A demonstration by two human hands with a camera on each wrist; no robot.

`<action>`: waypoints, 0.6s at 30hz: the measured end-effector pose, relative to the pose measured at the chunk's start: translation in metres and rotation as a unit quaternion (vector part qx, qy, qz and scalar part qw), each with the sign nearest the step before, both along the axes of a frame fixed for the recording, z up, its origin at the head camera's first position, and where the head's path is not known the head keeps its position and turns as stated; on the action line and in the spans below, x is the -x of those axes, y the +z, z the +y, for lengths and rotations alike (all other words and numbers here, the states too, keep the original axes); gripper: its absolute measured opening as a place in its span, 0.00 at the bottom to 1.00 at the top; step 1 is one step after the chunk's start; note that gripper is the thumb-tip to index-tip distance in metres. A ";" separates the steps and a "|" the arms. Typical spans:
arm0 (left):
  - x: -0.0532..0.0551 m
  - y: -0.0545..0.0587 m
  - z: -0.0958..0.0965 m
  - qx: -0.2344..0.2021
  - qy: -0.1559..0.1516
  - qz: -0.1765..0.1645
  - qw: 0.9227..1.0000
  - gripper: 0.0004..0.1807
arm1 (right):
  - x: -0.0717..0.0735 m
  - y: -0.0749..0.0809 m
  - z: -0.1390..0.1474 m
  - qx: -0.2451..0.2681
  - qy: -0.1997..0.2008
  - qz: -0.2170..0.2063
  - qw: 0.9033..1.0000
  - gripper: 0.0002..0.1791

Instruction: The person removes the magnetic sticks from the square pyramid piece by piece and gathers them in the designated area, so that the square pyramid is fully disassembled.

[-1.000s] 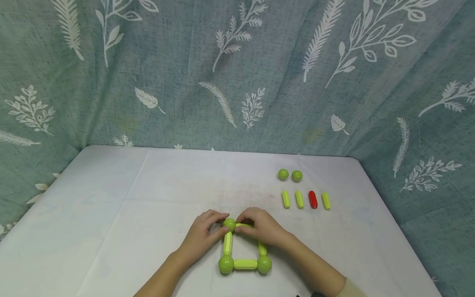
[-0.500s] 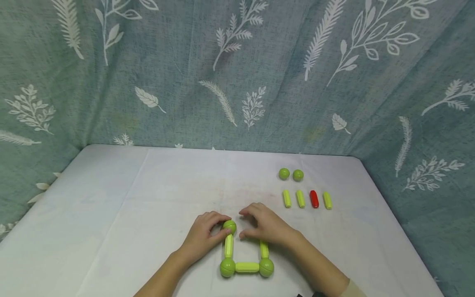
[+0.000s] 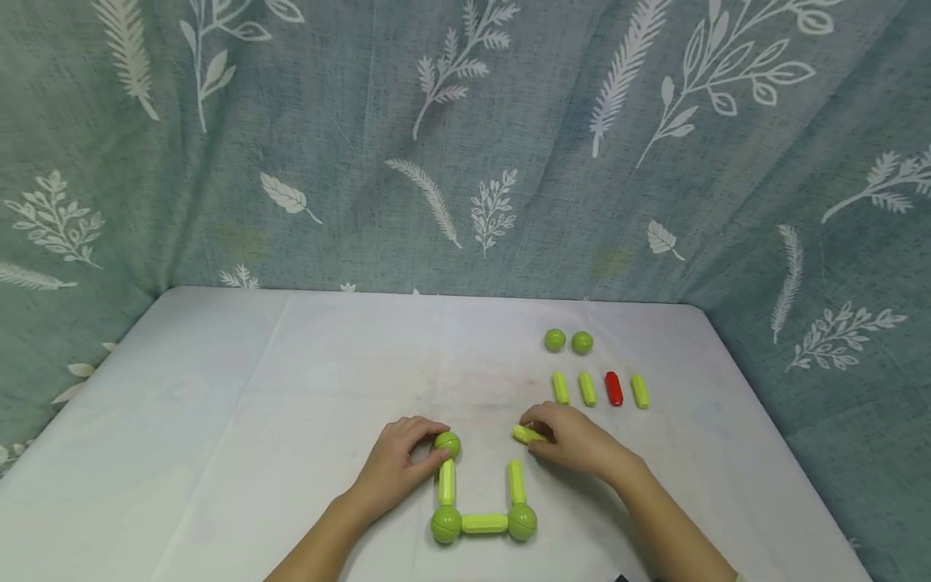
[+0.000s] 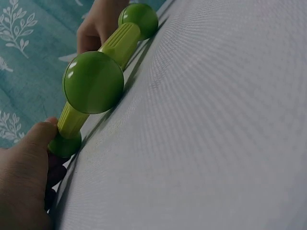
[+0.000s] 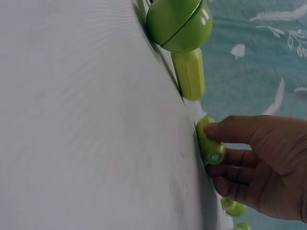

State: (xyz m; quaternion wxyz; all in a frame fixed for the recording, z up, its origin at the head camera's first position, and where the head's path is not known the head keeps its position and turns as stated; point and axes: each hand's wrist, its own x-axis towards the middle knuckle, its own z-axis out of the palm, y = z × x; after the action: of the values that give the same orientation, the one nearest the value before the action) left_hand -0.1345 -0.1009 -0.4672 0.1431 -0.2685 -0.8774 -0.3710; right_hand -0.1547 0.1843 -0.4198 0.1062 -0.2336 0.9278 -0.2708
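- Head view: left hand [image 3: 398, 462] pinches a green ball [image 3: 447, 444], fingers bent.
- Right hand [image 3: 575, 439] pinches a yellow-green stick [image 3: 527, 434], fingers bent too.
- Red stick [image 3: 614, 389] lies on the table [image 3: 305, 436].

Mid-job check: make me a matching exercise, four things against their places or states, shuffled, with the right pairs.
1. left hand
2. right hand
3. red rod
4. two loose balls

A. in a row, between two yellow-green rods
B. pinching a separate rod
C. beyond the row, farther from the person
D. gripping a green ball joined to other pieces

Pairs: 1-D, 2-B, 3-A, 4-C
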 end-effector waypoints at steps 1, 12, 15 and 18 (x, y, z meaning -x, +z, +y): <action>0.000 0.000 0.000 -0.001 0.001 -0.002 1.000 0.15 | -0.003 -0.001 0.004 0.003 -0.009 0.000 1.000 0.16; 0.000 0.000 0.000 -0.001 0.007 -0.010 1.000 0.16 | -0.017 -0.007 0.036 0.090 -0.221 -0.092 0.967 0.18; 0.000 -0.001 0.001 -0.001 0.008 -0.010 1.000 0.16 | -0.016 -0.012 0.037 0.126 -0.252 -0.110 0.953 0.19; 0.000 -0.001 0.002 -0.001 0.008 -0.007 1.000 0.16 | -0.015 -0.016 0.038 0.159 -0.263 -0.122 0.944 0.19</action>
State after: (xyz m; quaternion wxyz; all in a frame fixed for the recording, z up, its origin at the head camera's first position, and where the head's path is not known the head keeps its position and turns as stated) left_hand -0.1347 -0.0993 -0.4681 0.1406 -0.2585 -0.8803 -0.3721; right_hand -0.1393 0.2222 -0.4355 0.1049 0.0394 0.8810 -0.4596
